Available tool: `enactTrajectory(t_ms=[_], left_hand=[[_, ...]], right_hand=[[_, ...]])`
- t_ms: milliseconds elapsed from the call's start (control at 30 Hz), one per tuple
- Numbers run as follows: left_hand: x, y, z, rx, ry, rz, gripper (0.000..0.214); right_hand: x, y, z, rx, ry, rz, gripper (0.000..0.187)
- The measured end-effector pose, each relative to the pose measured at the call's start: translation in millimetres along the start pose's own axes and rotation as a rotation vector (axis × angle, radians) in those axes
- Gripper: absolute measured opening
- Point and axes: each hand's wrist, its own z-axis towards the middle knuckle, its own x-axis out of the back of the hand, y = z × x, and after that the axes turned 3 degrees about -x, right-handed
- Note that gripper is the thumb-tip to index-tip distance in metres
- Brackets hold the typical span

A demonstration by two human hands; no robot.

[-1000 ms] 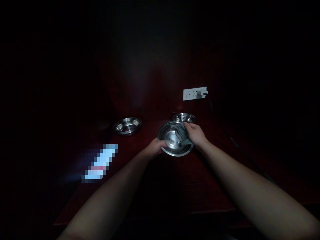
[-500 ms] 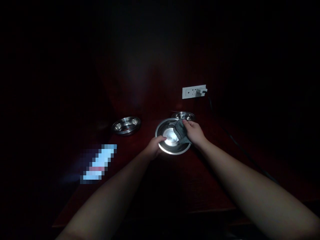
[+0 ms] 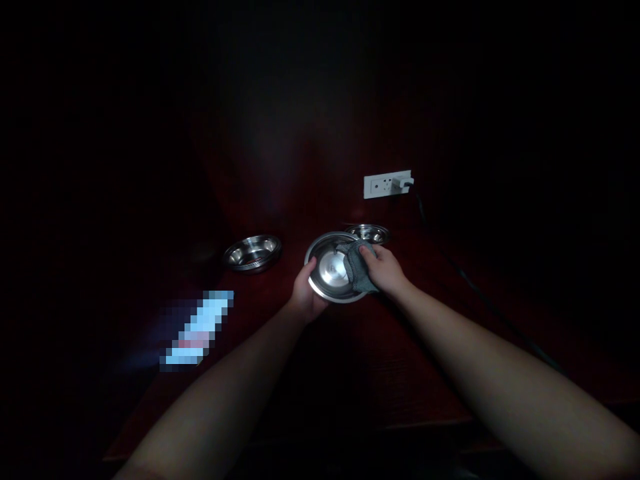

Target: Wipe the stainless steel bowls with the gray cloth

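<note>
A shiny steel bowl (image 3: 327, 267) is held tilted above a dark red table (image 3: 380, 360). My left hand (image 3: 305, 297) grips the bowl's near left rim with its fingers curled under it. My right hand (image 3: 384, 270) is closed on a grey cloth (image 3: 356, 267), which is pressed against the bowl's inside on its right.
Two more steel bowls rest on the table: one (image 3: 253, 252) to the left, one (image 3: 369, 233) just behind the held bowl. A white wall socket (image 3: 387, 185) with a plug and a dark cable is behind. A bright blurred patch (image 3: 197, 328) lies at the left. The room is very dark.
The bowl has shifted slightly left and tipped up more toward me. My left hand moved from the rim's side to below it. The cloth stays inside the bowl.
</note>
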Motion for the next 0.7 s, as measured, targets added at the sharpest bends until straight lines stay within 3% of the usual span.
enactTrajectory(t_ms=[233, 700], left_hand=[[0.1, 0.9, 1.6, 0.023, 0.084, 0.045, 0.045], [5.9, -0.2, 6.3, 0.014, 0.077, 0.069, 0.044]], right_hand=[[-2.6, 1.9, -0.1, -0.007, 0.010, -0.009, 0.044], [-3.9, 6.6, 1.2, -0.008, -0.014, 0.066, 0.046]])
